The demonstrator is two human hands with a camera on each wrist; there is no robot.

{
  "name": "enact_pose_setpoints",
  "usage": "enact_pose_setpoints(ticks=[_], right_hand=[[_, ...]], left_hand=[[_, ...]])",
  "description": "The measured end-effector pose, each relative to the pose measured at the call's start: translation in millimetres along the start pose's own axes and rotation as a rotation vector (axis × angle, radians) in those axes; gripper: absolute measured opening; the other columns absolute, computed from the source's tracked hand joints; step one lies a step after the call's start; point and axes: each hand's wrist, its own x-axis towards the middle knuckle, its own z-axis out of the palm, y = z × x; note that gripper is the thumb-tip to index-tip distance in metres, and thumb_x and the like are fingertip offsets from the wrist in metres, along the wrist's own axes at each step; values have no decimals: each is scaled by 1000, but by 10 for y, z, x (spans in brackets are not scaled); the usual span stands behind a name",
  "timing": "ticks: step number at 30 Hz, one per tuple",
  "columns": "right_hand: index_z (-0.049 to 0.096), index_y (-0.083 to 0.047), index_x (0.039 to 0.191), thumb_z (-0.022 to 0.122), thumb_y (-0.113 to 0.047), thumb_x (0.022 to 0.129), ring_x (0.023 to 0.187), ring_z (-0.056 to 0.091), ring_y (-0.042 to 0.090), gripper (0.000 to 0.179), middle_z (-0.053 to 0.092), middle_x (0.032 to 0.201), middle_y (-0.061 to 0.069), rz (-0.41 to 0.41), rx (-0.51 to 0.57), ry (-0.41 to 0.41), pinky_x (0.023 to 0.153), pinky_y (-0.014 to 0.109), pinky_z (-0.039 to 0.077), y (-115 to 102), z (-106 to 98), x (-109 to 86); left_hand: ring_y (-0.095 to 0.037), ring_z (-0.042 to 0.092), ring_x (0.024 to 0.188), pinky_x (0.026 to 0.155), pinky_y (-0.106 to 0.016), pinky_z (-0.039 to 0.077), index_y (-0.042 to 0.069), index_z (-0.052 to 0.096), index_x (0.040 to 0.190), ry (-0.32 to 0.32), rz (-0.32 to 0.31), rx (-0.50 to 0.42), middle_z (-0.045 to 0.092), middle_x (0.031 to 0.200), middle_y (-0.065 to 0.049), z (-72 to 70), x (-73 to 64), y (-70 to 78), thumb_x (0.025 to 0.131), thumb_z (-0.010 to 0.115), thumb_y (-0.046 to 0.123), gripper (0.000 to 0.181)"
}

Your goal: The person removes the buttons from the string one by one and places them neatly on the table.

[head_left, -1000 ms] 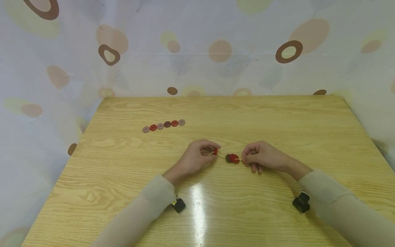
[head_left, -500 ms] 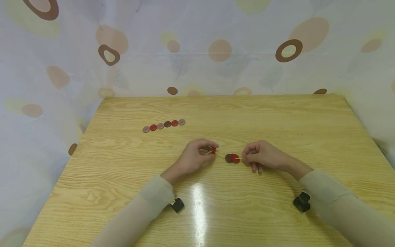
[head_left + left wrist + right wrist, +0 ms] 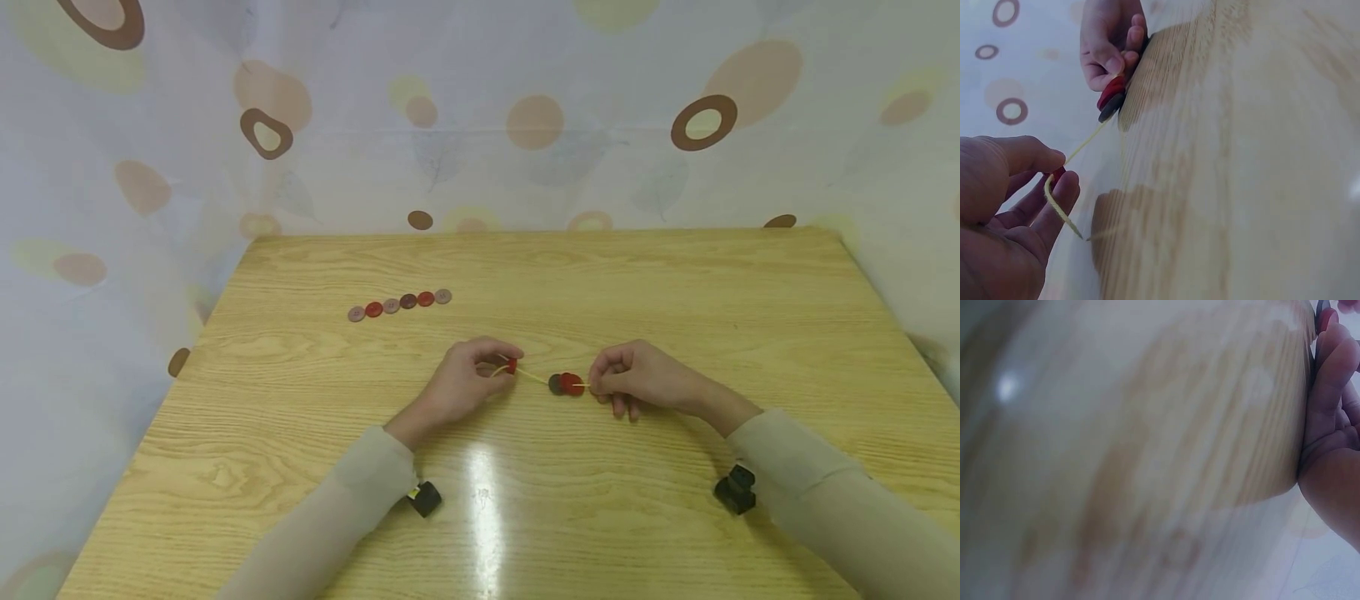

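Observation:
A red button is pinched between the thumb and finger of my left hand. Yellow string passes through this button, and its loose tail hangs down past the left fingers in the left wrist view. To the right, a dark grey-green button and overlapping red buttons sit together on the same string. My right hand pinches the string just beyond them. In the right wrist view, that hand lies at the right edge, its grip mostly hidden.
A slanting row of pink, red and brown buttons lies at the back left of the wooden table. Patterned cloth hangs behind the table's far edge. Small black cameras are strapped at both wrists.
My left hand has drawn slightly leftward with the red button, widening its gap from the dark button and showing more string between them. The right hand has stayed nearly still.

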Motion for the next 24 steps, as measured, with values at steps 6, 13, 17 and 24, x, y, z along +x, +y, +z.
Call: enact_pose_setpoints(ticks=[6,13,17,24], right_hand=[[65,5,100,61,-11,100,59,63,20,17,66,82,18,-2,-3,-3,48,32,55,-1,-2,5],[65,5,101,62,-12,100,59,63,19,17,66,82,18,0,1,-5,48,31,55,-7,0,3],[65,5,101,62,-12,100,59,62,19,17,66,82,18,2,2,-6,48,31,55,-5,1,3],[65,6,101,62,-11,99,58,62,18,17,66,82,17,4,4,-5,48,30,55,-6,1,4]], left_hand=[[-21,63,112,94,-31,53,4,70,121,8,-3,-13,66,120,-6,-28,-13,-28,91,71,0,30],[-22,63,112,94,-31,53,2,69,121,10,-9,-27,65,121,-8,-69,-38,-29,92,70,-1,30],[-22,62,113,95,-32,53,3,69,121,17,-17,-20,65,122,-7,-89,-47,-24,92,70,-1,30],[-22,63,112,97,-35,52,3,70,121,33,-13,-14,66,120,-6,-115,-58,-27,91,71,-1,30]])
